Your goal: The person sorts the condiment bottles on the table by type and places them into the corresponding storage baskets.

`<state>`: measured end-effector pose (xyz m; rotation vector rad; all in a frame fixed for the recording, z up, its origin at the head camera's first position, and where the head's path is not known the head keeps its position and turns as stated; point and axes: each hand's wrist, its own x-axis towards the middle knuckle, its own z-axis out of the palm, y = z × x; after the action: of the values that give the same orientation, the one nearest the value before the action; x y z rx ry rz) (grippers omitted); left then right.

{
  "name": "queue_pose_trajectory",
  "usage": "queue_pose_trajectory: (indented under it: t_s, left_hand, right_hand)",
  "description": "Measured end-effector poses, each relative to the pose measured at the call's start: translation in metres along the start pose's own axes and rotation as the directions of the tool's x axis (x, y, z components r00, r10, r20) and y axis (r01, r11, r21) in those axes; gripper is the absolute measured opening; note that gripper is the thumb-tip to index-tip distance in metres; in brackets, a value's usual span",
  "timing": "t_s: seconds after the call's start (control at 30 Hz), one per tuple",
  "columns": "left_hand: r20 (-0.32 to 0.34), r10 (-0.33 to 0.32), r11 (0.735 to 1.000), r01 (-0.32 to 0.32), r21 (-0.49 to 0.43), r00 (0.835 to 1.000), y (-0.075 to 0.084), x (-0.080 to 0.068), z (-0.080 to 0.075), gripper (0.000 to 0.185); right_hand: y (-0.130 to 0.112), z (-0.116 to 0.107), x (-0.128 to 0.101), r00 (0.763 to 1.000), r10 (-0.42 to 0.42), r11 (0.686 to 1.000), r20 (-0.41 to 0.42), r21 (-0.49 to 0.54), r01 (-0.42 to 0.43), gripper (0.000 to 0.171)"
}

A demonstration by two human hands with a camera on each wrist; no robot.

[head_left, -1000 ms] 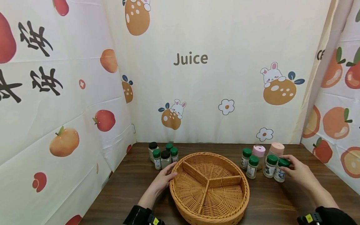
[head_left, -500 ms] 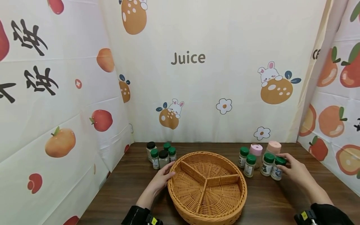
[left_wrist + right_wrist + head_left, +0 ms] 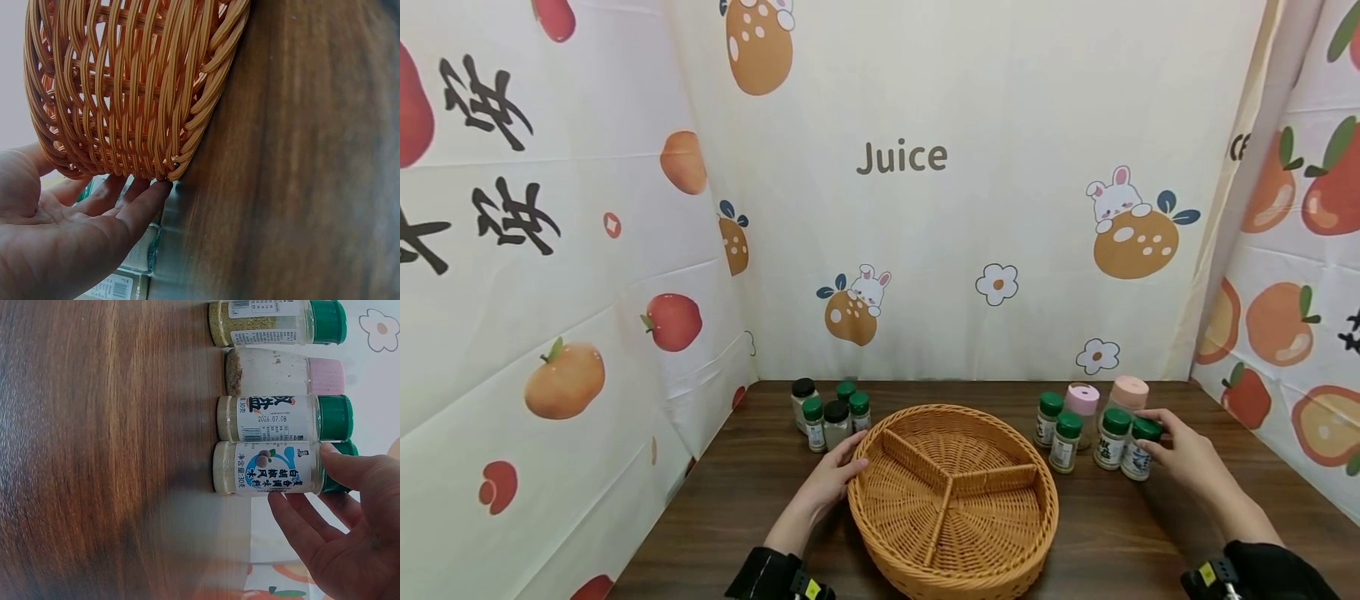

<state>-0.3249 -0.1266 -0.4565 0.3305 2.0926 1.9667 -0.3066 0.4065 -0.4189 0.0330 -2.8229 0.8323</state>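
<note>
Nothing in the wicker basket (image 3: 952, 500) yet, all three compartments bare, so barely started. Sitting mid-table, toward the near edge.

Right hand (image 3: 1183, 454) on the nearest spice jar (image 3: 1140, 448), the green-capped one with the blue-and-white label, at the right end of the right-hand cluster. From the right wrist view: thumb on the cap, fingers (image 3: 294, 519) lying along the glass, loosely curled round it. Looks like a grip just forming; jar upright on the table (image 3: 1120, 533), not lifted.

Left hand (image 3: 835, 477) flat against the basket's left rim, fingers (image 3: 140, 206) straight and relaxed, touching the weave near the base, holding nothing. Probably just steadying it.

Left to do, judging by the layout: pretty much everything. Three more green-capped jars (image 3: 1065, 440) beside the gripped one, touching or nearly so, plus two pink-lidded shakers (image 3: 1082, 402) just behind. Second cluster of five small jars (image 3: 831, 414) near the far left corner, some black caps, some green, right beside the left hand.

In the way: the neighbouring green-capped jar (image 3: 281, 417) pressed up against the gripped one, easy to knock on the lift. Basket rim also between jar and compartments. Fruit-print cloth backdrop (image 3: 1000, 208) all around.
</note>
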Motion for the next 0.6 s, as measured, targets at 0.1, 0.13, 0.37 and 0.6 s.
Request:
queue_pose_trajectory:
  t_s: [0.1, 0.13, 0.37, 0.6]
  left_hand:
    - [-0.001, 0.003, 1.0, -0.003, -0.002, 1.0, -0.0003, 0.0, 0.0003, 0.057]
    - [-0.003, 0.004, 1.0, -0.004, -0.003, 1.0, -0.0006, 0.0, 0.0001, 0.057]
    - [-0.003, -0.001, 1.0, 0.001, -0.006, 1.0, -0.0014, -0.0015, 0.0005, 0.057]
    - [-0.002, 0.001, 1.0, -0.001, -0.014, 1.0, -0.001, -0.0029, 0.0014, 0.056]
  right_hand:
    - [0.0003, 0.0, -0.0001, 1.0, -0.002, 1.0, -0.001, -0.003, 0.002, 0.051]
    - [0.0002, -0.0003, 0.0003, 1.0, 0.001, 1.0, 0.002, -0.003, -0.001, 0.052]
    - [-0.0003, -0.0018, 0.0014, 0.999, 0.017, 1.0, 0.03, -0.001, -0.017, 0.053]
    - [0.0006, -0.0025, 0.0007, 0.998, 0.032, 0.999, 0.052, 0.016, -0.033, 0.059]
